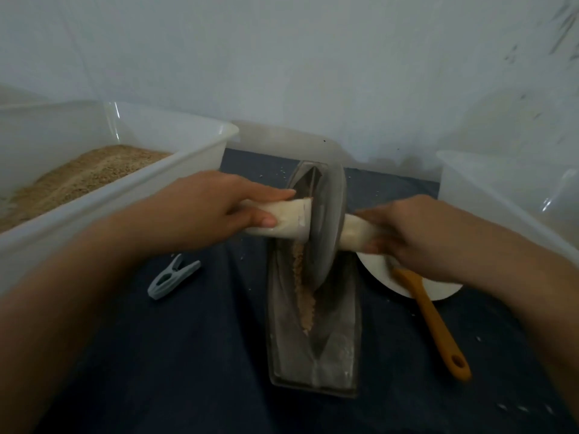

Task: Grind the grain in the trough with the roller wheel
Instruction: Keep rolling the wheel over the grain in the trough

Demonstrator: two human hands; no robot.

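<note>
The roller wheel [326, 227] stands upright in the metal trough [313, 346] mid-desk, over a line of grain [305, 296]. The left hand [219, 208] and right hand [419, 236] each curl their fingers around a pale handle end.

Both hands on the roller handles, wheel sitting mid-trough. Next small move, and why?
Probably roll the wheel toward the near end of the trough. The left hand and right hand each grip a handle, and a line of grain lies in the groove just in front of the wheel, looking still coarse. Rolling over it should crush it.
</note>
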